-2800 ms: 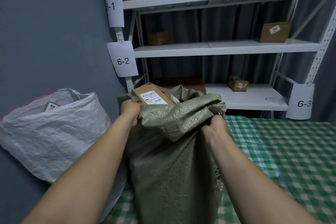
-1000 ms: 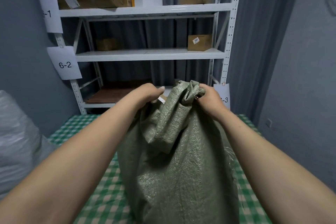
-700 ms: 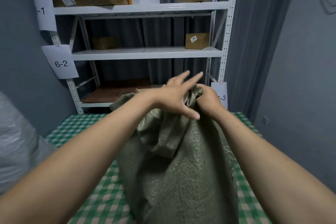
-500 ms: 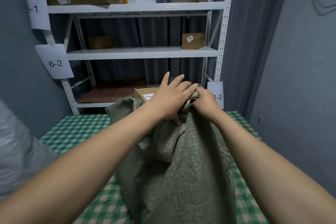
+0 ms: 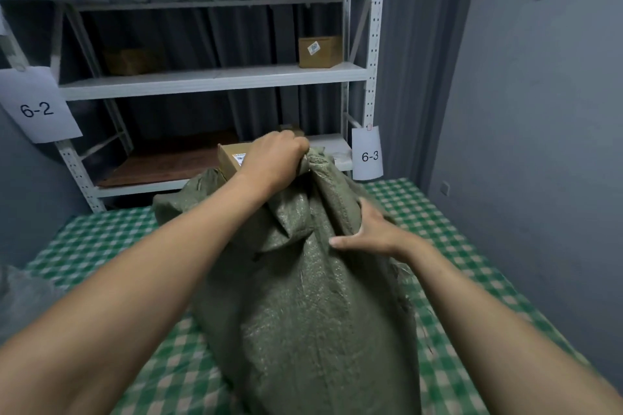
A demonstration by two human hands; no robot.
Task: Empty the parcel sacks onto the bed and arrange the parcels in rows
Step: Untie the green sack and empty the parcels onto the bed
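A full green woven sack [image 5: 313,307] stands upright on the bed with the green checked cover [image 5: 101,239]. My left hand [image 5: 274,158] grips the bunched top edge of the sack at its mouth. My right hand [image 5: 369,234] lies lower on the sack's right side, thumb spread across the cloth and fingers round the far side. A brown cardboard parcel [image 5: 231,158] with a white label pokes out of the sack's mouth just left of my left hand. The rest of the parcels are hidden inside.
A white metal shelf rack [image 5: 215,79] stands behind the bed with several cardboard boxes and paper tags 6-2 [image 5: 35,108] and 6-3 [image 5: 369,155]. A white sack [image 5: 20,293] shows at the left edge. A grey wall [image 5: 539,145] bounds the bed on the right.
My left hand has taken over the grip on the sack's top. My right hand has let go of the top and moved down onto the sack's right side.
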